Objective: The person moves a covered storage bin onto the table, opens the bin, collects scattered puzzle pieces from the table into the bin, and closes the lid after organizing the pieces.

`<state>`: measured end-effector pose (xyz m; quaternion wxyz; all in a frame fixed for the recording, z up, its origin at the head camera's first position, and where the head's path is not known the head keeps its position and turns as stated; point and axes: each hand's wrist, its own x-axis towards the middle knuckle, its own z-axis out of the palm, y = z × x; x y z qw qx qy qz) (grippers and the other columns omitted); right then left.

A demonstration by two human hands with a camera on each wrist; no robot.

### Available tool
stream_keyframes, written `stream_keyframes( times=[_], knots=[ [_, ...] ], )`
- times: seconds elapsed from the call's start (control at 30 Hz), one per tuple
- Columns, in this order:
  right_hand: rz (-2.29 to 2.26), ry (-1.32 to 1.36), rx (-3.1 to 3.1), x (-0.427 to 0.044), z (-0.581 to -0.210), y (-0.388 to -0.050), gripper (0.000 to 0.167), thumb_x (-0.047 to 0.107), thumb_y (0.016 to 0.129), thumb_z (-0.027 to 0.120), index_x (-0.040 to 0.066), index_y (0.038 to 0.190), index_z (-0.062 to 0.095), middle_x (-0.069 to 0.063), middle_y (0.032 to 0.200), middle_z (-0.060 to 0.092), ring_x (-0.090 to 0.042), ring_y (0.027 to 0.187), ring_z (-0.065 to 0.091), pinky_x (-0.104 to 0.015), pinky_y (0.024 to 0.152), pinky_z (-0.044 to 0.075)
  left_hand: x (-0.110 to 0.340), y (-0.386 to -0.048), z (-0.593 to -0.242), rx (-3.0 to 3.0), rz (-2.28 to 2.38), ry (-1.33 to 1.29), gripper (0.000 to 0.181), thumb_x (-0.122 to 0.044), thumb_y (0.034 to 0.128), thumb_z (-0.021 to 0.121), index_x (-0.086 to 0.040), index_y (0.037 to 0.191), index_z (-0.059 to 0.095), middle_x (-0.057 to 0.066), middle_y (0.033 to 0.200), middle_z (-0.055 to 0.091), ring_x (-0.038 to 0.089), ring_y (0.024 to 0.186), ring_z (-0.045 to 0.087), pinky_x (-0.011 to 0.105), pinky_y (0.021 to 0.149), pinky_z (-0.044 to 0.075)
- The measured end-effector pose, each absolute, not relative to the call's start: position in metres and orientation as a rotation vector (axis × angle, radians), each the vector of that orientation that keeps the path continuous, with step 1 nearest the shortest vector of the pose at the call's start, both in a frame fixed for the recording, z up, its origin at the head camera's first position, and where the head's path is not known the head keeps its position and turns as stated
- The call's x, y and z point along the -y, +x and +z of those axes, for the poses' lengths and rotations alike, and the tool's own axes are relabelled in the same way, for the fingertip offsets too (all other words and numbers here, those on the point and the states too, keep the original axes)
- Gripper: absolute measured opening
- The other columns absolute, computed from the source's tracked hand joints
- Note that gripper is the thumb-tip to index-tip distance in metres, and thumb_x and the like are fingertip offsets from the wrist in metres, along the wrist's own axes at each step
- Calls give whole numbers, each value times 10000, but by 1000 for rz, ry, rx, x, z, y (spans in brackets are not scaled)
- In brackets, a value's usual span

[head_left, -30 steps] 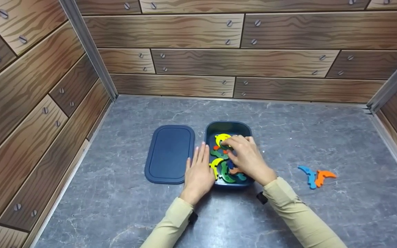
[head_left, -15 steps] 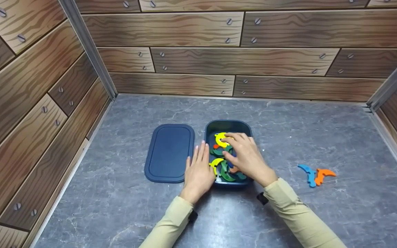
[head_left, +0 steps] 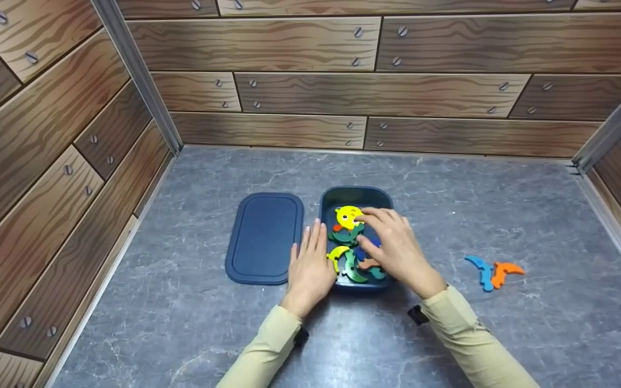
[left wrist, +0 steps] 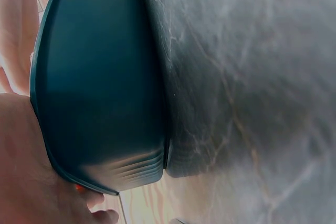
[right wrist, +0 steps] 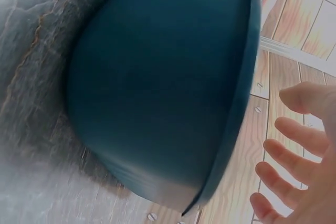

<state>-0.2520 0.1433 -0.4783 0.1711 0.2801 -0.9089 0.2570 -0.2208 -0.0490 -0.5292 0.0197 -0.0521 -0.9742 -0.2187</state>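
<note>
A dark blue box (head_left: 358,193) holds several flat coloured puzzle pieces. Inside lie a round yellow face piece (head_left: 346,217), a dark green piece (head_left: 343,237) below it, a yellow curved piece (head_left: 337,252) and another green piece (head_left: 352,269). My left hand (head_left: 311,272) rests along the box's left rim, fingers straight. Above the box's right side is my right hand (head_left: 399,250), its fingers spread and bent near the yellow face. The right wrist view shows those fingers (right wrist: 294,161) apart, holding nothing. In the left wrist view, the box's side wall (left wrist: 100,77) hides the pieces.
A flat dark blue lid (head_left: 265,237) lies left of the box. Off to the right, a blue piece (head_left: 484,275) and an orange piece (head_left: 506,273) lie side by side on the grey marbled surface (head_left: 450,199). Wood-patterned walls (head_left: 299,91) enclose the back and sides.
My right hand has drawn slightly to the right, uncovering more of the yellow face. Dark green now covers some of the orange that showed below it. My left hand stays in place.
</note>
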Motion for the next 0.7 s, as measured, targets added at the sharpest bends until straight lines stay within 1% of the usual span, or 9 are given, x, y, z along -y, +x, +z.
stream_keyframes(
  times=[0.33, 0.7],
  knots=[
    [736, 743, 2574, -157, -474, -243, 342, 226, 921, 708, 119, 1243, 672, -70, 1344, 582, -286, 1193, 506, -519, 919, 395, 49, -221, -529, 3003, -682, -156, 665, -190, 997, 484, -135, 1587, 182, -22, 1647, 64, 219, 1498, 85, 538, 1170, 142],
    [754, 661, 2569, -181, -473, -236, 338, 194, 922, 702, 98, 1244, 666, -76, 1332, 585, -291, 1192, 499, -524, 895, 383, 49, -220, -529, 3001, -701, -168, 666, -173, 992, 466, -130, 1588, 170, -25, 1647, 52, 215, 1499, 73, 536, 1170, 140]
  ],
)
